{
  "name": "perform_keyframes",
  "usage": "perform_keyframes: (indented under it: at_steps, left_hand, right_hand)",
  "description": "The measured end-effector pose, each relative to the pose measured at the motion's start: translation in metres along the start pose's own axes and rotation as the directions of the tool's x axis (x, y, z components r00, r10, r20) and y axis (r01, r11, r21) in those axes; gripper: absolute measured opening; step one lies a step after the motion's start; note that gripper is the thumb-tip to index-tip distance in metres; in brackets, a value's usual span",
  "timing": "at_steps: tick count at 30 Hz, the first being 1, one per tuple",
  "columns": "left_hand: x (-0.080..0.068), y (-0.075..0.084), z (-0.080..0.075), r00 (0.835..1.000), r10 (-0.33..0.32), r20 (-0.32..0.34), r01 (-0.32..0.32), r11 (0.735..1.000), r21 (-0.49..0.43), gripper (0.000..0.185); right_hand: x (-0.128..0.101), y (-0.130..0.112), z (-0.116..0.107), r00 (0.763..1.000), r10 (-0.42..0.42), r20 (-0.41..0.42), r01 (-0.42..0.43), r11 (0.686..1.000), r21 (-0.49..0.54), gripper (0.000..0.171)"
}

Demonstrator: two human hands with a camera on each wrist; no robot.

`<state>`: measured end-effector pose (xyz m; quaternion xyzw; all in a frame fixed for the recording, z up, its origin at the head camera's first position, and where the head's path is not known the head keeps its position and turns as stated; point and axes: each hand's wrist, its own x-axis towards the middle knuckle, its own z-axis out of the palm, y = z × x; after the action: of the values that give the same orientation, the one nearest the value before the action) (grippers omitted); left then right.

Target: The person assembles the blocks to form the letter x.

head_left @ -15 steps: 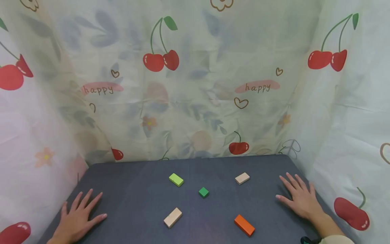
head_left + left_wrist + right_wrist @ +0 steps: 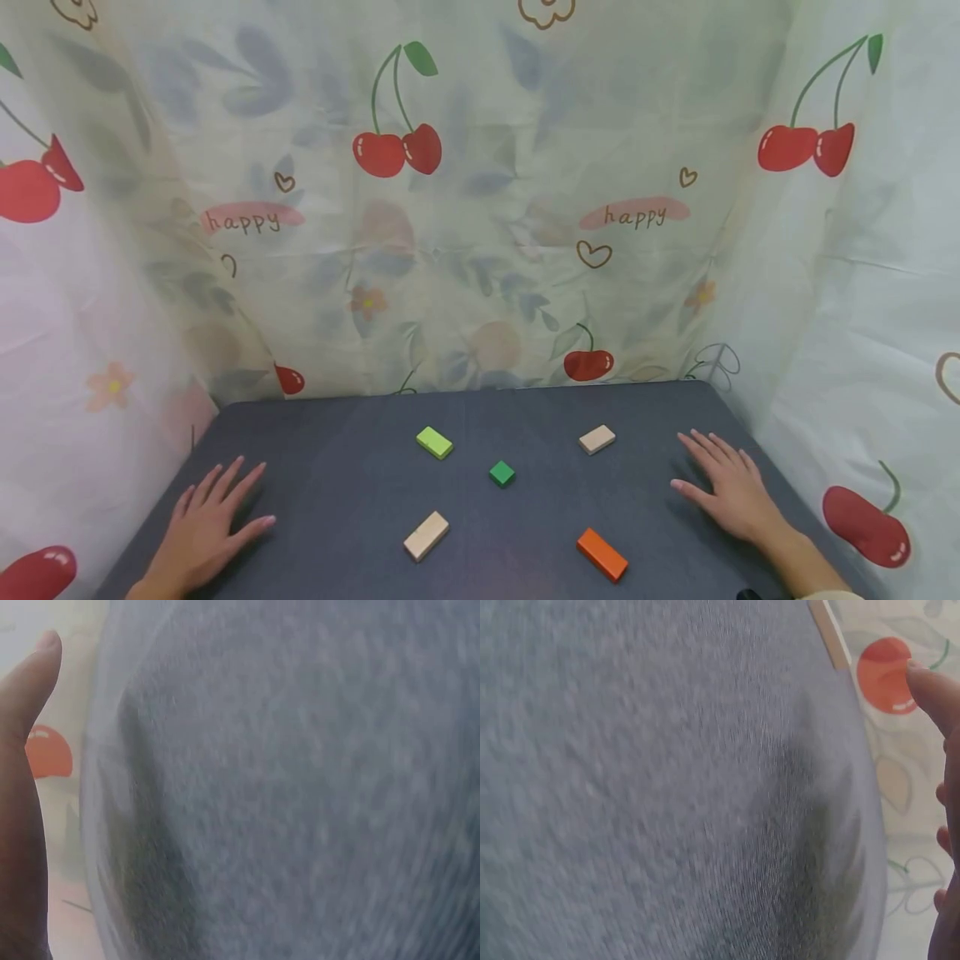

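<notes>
My left hand (image 2: 206, 529) is at the left side of the dark grey table, fingers spread and straight, holding nothing. On the right side my right hand (image 2: 731, 492) has its fingers extended and holds nothing either. Between them lie small blocks: a lime-green block (image 2: 434, 442), a green cube-like block (image 2: 502, 474), a pale wooden block (image 2: 426, 536) nearest the left hand, another pale block (image 2: 597, 439) and an orange block (image 2: 602, 554) nearer the right hand. In the right wrist view, one pale block (image 2: 830, 634) shows at the table's edge. A shadow falls beneath each hand.
The dark cloth-like tabletop (image 2: 330, 492) ends at a back edge against a printed curtain (image 2: 480, 208) with cherries and "happy" lettering. Curtain panels also stand close along the left (image 2: 67, 333) and right (image 2: 862, 292) sides.
Both hands have shifted inward, the left one to the right and slightly up, the right one a little to the left. Their fingers are closer together. The blocks have not moved.
</notes>
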<state>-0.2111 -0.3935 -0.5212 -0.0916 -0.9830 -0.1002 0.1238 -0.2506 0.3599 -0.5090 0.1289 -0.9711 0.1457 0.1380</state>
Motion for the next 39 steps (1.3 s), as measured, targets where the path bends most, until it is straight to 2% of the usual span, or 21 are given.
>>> perform_keyframes:
  at_steps: [10, 20, 28, 33, 39]
  left_hand:
    - [0.009, 0.019, -0.001, 0.999, 0.046, -0.005, -0.047, 0.999, -0.028, 0.077]
    - [0.019, 0.040, -0.002, 0.998, 0.069, 0.012, -0.068, 0.996, -0.066, 0.073]
    - [0.025, 0.065, -0.004, 0.992, 0.121, -0.018, -0.122, 0.984, -0.131, 0.066]
    - [0.028, 0.077, -0.004, 0.984, 0.167, -0.064, -0.175, 0.972, -0.157, 0.066]
    - [0.031, 0.089, -0.005, 0.975, 0.191, -0.110, -0.210, 0.957, -0.200, 0.067]
  right_hand:
    - [-0.005, -0.022, -0.002, 0.993, -0.053, -0.102, 0.063, 0.993, 0.097, 0.071]
    - [-0.009, -0.047, -0.007, 0.994, -0.037, -0.104, 0.063, 0.964, 0.259, 0.068]
    - [-0.013, -0.066, -0.007, 0.993, -0.003, -0.117, 0.041, 0.944, 0.327, 0.062]
    - [-0.014, -0.077, -0.009, 0.994, 0.025, -0.109, 0.015, 0.935, 0.354, 0.062]
    - [-0.014, -0.088, -0.008, 0.986, 0.006, -0.164, 0.050, 0.941, 0.335, 0.060]
